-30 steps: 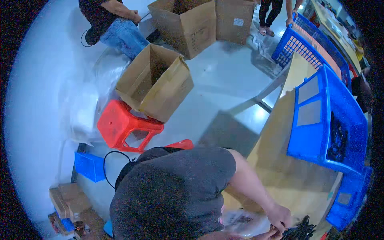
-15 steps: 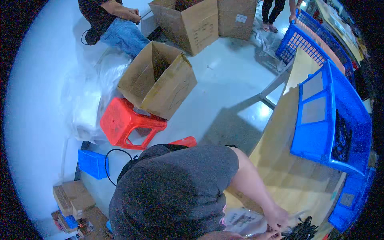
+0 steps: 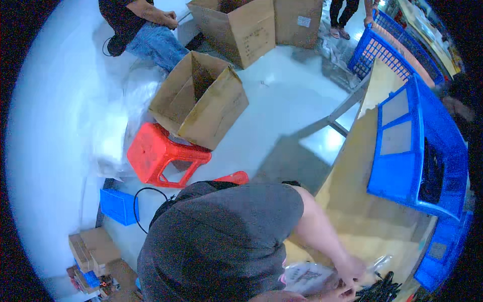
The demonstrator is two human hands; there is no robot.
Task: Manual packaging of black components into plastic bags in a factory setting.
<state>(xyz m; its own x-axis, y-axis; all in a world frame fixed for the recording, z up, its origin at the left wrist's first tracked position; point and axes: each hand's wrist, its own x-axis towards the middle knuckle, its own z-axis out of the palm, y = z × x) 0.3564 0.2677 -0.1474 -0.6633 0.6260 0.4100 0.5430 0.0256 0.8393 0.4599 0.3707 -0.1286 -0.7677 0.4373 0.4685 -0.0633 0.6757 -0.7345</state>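
My left hand (image 3: 350,270) reaches down over the table at the lower right, its fingers bent together. Just below it, my right hand (image 3: 343,293) is partly cut off by the lower edge, fingertips meeting those of the left. Whatever lies between the fingers is too small and blurred to name. A clear plastic bag (image 3: 306,276) with printing on it lies beside my hands, under my chest. To their right is a tangled bundle of black cables (image 3: 380,288). A crumpled bit of clear plastic (image 3: 383,261) sits just above the bundle.
Blue bins (image 3: 395,168) line the right side of the wooden table (image 3: 352,181). A red stool (image 3: 161,156), an open cardboard box (image 3: 211,105) and a small blue crate (image 3: 119,206) stand left. One person (image 3: 151,35) sits far left; another (image 3: 343,20) stands by a blue basket (image 3: 382,55).
My hands have shifted slightly and come closer together. The clear plastic above the cables shows more plainly. A dark blurred shape has appeared at the right edge behind the bins.
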